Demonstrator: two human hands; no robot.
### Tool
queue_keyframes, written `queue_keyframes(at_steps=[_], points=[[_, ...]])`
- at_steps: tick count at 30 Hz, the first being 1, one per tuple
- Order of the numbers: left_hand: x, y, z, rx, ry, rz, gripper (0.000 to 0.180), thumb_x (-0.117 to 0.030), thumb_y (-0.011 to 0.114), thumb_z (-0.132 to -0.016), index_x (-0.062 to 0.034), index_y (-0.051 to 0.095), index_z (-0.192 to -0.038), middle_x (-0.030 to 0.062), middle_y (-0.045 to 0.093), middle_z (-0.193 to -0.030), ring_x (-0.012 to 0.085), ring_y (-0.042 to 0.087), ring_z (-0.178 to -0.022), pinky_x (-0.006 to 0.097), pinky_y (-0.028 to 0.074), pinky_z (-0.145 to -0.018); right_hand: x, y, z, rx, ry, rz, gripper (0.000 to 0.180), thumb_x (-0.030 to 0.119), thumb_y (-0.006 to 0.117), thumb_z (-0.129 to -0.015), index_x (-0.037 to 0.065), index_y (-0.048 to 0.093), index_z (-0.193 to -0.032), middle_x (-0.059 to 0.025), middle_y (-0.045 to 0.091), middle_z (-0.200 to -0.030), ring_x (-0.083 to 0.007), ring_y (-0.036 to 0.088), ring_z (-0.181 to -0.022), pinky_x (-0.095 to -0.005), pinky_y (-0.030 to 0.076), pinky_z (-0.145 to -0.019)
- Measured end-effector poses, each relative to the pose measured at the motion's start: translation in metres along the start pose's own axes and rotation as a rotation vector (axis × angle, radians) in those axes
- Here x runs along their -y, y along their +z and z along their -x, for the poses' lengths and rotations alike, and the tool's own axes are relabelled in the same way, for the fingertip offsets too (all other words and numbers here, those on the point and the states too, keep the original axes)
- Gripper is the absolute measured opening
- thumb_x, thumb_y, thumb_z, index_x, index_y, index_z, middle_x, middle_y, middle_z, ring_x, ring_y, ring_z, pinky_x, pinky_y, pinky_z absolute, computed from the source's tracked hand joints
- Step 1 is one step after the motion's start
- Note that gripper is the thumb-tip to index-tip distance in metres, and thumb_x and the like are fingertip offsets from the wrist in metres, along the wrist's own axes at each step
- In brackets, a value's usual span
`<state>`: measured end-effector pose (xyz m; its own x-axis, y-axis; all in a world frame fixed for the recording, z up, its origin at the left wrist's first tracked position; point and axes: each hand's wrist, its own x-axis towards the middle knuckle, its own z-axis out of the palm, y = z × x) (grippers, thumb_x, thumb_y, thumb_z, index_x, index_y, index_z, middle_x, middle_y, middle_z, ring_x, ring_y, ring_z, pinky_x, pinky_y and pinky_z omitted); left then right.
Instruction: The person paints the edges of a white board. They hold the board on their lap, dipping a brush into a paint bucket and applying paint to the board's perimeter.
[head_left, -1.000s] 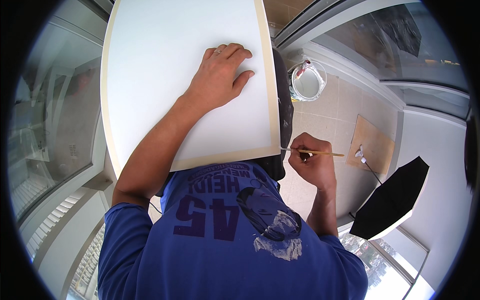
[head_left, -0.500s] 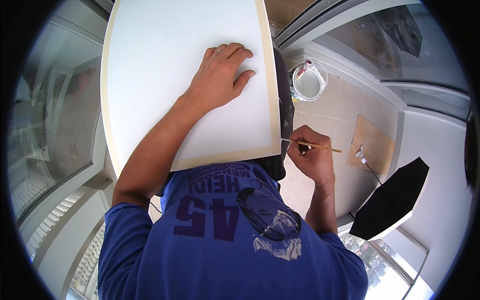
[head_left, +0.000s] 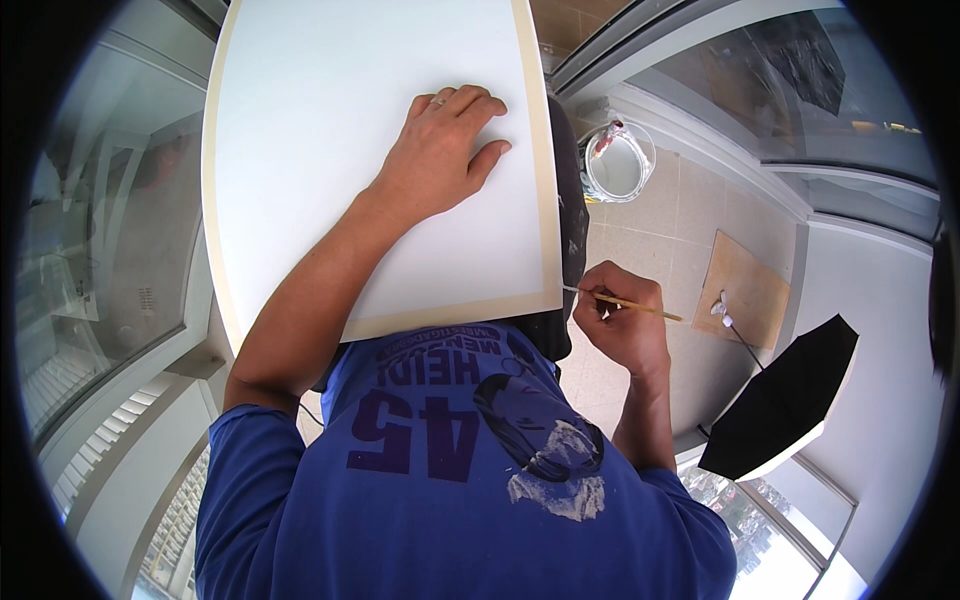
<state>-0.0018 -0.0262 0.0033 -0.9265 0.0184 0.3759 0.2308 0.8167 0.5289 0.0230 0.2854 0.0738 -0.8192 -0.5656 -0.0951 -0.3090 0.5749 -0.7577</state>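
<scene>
Across my lap lies a large white board (head_left: pixel 330 150) with a strip of beige tape (head_left: pixel 541 150) along its borders. My left hand (head_left: pixel 440 155) rests on the board's right part, fingers loosely bent and thumb apart, holding nothing. Just off the lower right corner, my right hand (head_left: pixel 622 315) pinches a thin paintbrush (head_left: pixel 645 306) with a yellowish wooden handle. The brush's pale tip points left at the board's right edge, close to the corner. Whether the tip touches the edge, I cannot tell.
A white paint bucket (head_left: pixel 618 168) with a wire handle stands on the tiled floor to the right. Farther right are a brown flat panel (head_left: pixel 742 290) and a black umbrella-like light shade (head_left: pixel 785 400) on a stand. Glass panes (head_left: pixel 110 220) run along the left.
My right hand and the paintbrush have shifted slightly down toward the board's corner, and the brush handle is tilted a little more. My left hand stays where it was.
</scene>
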Motion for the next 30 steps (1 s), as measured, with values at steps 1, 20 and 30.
queue_keyframes(at_steps=[1,20,30], points=[[0.000,0.000,0.000,-0.001,-0.002,-0.001,0.036,-0.021,0.079,-0.100,-0.0065,0.070,-0.132,0.0147,0.070,-0.137,0.0346,0.064,-0.132,0.050,0.045,-0.114,0.001,-0.001,0.001,0.018,0.017,0.000,0.011,-0.005,0.073,-0.084,0.003,0.067,-0.090,-0.0079,0.071,-0.077,-0.0148,0.068,-0.063,-0.0298,0.054,-0.061],[-0.001,-0.001,0.000,0.001,-0.004,0.005,0.036,-0.020,0.079,-0.100,-0.0064,0.069,-0.131,0.0145,0.070,-0.137,0.0357,0.064,-0.131,0.050,0.046,-0.112,-0.003,0.003,-0.006,-0.095,-0.062,0.018,0.015,-0.007,0.073,-0.083,0.003,0.068,-0.092,-0.0079,0.073,-0.080,-0.0164,0.067,-0.063,-0.0295,0.055,-0.062],[-0.001,-0.001,0.001,-0.004,0.002,-0.001,0.036,-0.021,0.079,-0.100,-0.0063,0.069,-0.131,0.0147,0.070,-0.137,0.0352,0.064,-0.131,0.049,0.045,-0.113,0.001,-0.004,-0.002,0.017,-0.014,0.003,0.012,-0.006,0.072,-0.083,0.002,0.067,-0.090,-0.0085,0.072,-0.079,-0.0161,0.069,-0.064,-0.0298,0.055,-0.062]])
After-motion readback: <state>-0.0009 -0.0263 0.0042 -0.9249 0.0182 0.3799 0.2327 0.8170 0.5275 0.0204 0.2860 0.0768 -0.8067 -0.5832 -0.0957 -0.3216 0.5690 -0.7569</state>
